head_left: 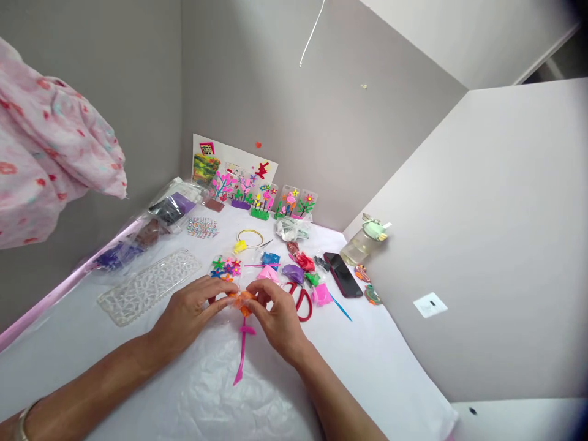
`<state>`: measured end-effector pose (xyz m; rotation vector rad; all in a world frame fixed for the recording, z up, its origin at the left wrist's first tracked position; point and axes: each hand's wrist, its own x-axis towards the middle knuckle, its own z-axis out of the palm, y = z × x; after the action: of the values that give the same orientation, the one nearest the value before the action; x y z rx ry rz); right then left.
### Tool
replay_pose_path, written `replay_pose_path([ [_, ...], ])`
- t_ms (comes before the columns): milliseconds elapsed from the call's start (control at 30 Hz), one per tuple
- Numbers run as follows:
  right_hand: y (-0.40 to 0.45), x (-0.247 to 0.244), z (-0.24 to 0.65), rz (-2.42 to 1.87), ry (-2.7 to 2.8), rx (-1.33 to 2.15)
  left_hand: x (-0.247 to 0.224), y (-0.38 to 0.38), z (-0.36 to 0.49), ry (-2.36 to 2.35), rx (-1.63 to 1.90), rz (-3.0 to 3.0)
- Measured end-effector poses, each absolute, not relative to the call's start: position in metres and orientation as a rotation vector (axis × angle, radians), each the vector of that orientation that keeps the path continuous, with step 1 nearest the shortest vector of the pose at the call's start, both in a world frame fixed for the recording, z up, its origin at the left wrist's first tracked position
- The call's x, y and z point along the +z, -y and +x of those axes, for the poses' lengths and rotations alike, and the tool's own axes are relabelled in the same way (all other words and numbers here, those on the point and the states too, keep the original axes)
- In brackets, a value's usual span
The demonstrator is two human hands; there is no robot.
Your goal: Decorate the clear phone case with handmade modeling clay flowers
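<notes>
Between my two hands is a small packet of orange clay (244, 301) in clear wrap. The fingertips of my left hand (195, 306) pinch it from the left. From the right, my right hand (278, 315) pinches it with thumb and fingers. Just below lies a pink plastic modelling tool (241, 355) with a wider end toward me. Beyond my left hand is a clear sheet bearing colourful clay flowers (226, 267). Red-handled scissors (303, 305) lie beside my right hand, partly hidden by it.
Clay packets in blue (271, 260), purple (293, 274) and pink (321, 295) lie ahead, near a phone (343, 275) and a blue tool (340, 307). A textured clear tray (149, 286) sits left. Decorated clear panels (260, 202) lean at the back; a jar (358, 248) stands right.
</notes>
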<state>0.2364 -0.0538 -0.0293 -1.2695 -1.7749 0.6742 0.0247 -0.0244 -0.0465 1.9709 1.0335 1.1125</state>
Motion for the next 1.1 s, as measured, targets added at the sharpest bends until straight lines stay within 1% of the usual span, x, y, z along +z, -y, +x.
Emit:
replay_pose_path([
  [100, 0.056, -0.030, 0.236, -1.225, 1.868, 0.597, -0.049, 0.024, 0.024, -0.977, 1.131, 1.960],
  [267, 0.057, -0.031, 0.234, -1.222, 1.850, 0.593, -0.047, 0.027, 0.022, -1.088, 1.127, 1.942],
  [433, 0.058, -0.030, 0.234, -1.217, 1.799, 0.598, -0.046, 0.025, 0.019, -0.916, 1.168, 2.109],
  [533, 0.058, -0.028, 0.235, -1.232, 1.802, 0.553, -0.046, 0.025, 0.020, -0.862, 1.134, 2.153],
  [633, 0.059, -0.026, 0.234, -1.227, 1.845, 0.480, -0.046, 0.027, 0.022, -0.916, 1.132, 2.066],
  [733, 0.060, -0.025, 0.232, -1.225, 1.850, 0.454, -0.042, 0.028, 0.024, -1.001, 1.135, 1.819],
  [800, 0.061, -0.023, 0.231, -1.222, 1.785, 0.565, -0.038, 0.028, 0.026, -1.003, 1.100, 1.664],
  [967, 0.061, -0.018, 0.230, -1.165, 1.572, 1.166, -0.033, 0.033, 0.030, -0.872, 1.047, 1.560],
  [1033, 0.060, -0.018, 0.227, -1.159, 1.529, 1.245, -0.035, 0.033, 0.032, -0.867, 1.058, 1.540],
  [1100, 0.060, -0.019, 0.224, -1.159, 1.486, 1.247, -0.038, 0.032, 0.034, -0.900, 1.072, 1.493],
])
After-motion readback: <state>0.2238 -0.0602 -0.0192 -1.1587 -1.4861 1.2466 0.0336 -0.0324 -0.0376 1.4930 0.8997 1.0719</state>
